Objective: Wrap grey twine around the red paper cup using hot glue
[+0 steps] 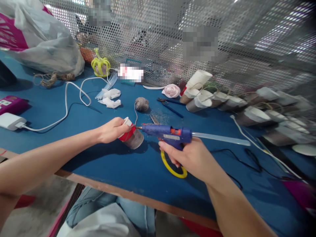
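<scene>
My left hand [112, 130] grips the rim of a red and white paper cup [132, 137], tilted just above the table, its lower part wrapped in grey-brown yarn. In my right hand [190, 154] is a blue glue gun [165, 132], a long clear glue stick jutting from its back. The nozzle meets or nearly meets the cup's side; I cannot tell which. A strand of yarn runs up from the cup to a grey yarn ball [142, 104]. Partly hidden under the gun lie scissors with a yellow handle [172, 167].
Blue-handled pliers [171, 107] and a pink ribbon roll [171, 90] lie behind the gun. Several wrapped cups [199, 100] line the right back. A white cable [66, 108] crosses the left side. Black cord [249, 161] lies right. A perforated metal panel [158, 39] closes the back.
</scene>
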### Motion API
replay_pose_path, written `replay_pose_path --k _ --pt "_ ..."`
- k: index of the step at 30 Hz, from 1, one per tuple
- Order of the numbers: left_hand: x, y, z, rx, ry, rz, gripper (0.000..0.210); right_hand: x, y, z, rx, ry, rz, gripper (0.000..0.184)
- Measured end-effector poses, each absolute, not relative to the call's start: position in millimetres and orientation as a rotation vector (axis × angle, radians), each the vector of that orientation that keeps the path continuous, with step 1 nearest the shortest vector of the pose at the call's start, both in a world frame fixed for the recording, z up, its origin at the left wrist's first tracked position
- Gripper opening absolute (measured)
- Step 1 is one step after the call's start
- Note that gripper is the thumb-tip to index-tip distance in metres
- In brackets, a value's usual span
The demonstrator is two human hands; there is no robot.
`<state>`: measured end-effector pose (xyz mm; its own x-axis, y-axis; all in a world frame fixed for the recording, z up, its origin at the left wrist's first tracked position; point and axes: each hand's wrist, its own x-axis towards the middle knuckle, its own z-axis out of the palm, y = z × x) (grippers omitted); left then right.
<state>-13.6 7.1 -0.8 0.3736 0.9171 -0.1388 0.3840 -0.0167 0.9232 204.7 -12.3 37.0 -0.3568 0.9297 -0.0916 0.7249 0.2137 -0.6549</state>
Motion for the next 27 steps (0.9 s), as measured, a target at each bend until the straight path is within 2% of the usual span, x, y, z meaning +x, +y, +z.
replay_pose_path --k 27 --pt "-14.7 7.9 -6.9 1.661 1.177 0.618 0.022 205.9 -18.6 41.0 -1.522 -2.179 0.983 0.039"
